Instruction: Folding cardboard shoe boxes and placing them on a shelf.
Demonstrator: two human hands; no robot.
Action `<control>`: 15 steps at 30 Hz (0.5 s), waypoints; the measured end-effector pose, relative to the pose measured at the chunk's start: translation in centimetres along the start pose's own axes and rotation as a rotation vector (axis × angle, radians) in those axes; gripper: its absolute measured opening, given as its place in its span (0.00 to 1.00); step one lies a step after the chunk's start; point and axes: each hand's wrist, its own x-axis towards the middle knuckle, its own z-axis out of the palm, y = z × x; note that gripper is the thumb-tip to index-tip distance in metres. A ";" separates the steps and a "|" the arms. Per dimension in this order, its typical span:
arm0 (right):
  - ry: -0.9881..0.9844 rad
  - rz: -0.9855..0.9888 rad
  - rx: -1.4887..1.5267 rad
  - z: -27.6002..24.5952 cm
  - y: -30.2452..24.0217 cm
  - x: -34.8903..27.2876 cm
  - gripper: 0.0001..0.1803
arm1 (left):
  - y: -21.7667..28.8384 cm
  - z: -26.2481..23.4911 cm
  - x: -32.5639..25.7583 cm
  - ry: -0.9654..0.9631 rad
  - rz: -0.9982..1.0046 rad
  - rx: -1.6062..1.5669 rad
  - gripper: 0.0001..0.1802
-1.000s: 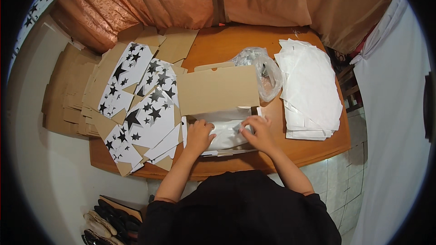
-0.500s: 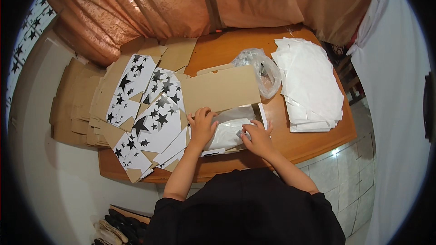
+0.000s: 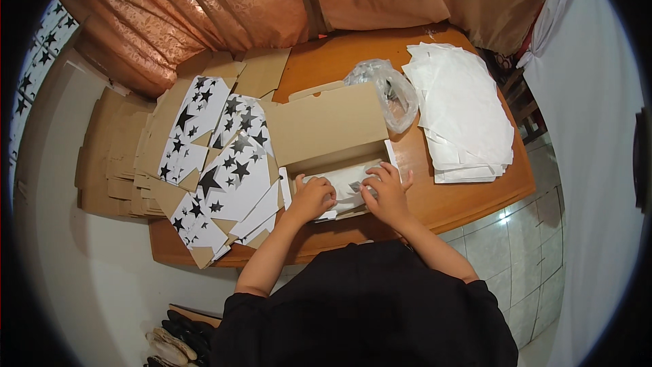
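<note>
An open cardboard box (image 3: 329,121) stands before me with its brown lid raised at the back. White tissue paper (image 3: 343,180) lies bunched toward the front of its inside. My left hand (image 3: 314,197) is curled over the paper at the left, its fingers bent onto it. My right hand (image 3: 387,196) grips the paper at the right, thumb and fingers close together. Beside the right fingertips a small grey patch (image 3: 354,187) lies on the paper; its kind cannot be made out. What lies under the paper is hidden.
Flat star-printed box blanks (image 3: 238,177) overlap on the table's left, with a brown cardboard stack (image 3: 122,156) beyond them. A clear plastic bag (image 3: 397,98) sits behind the box. White paper sheets (image 3: 465,122) are piled at the right. Shoes (image 3: 173,340) lie on the floor, lower left.
The tissue paper's far part has come forward, baring the back of the box's inside. My left hand has moved right and nearer, from the box's left edge onto the paper.
</note>
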 end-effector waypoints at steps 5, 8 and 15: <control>-0.182 0.082 0.001 -0.1 0.1 2.1 0.06 | -0.4 0.2 0.7 -0.152 -0.008 -0.044 0.06; -0.339 0.099 0.031 0.3 0.5 2.7 0.07 | -0.4 0.2 1.0 -0.248 -0.029 -0.037 0.07; -0.291 0.010 -0.218 0.9 -0.1 3.6 0.14 | -0.7 0.0 0.8 -0.258 -0.054 -0.021 0.06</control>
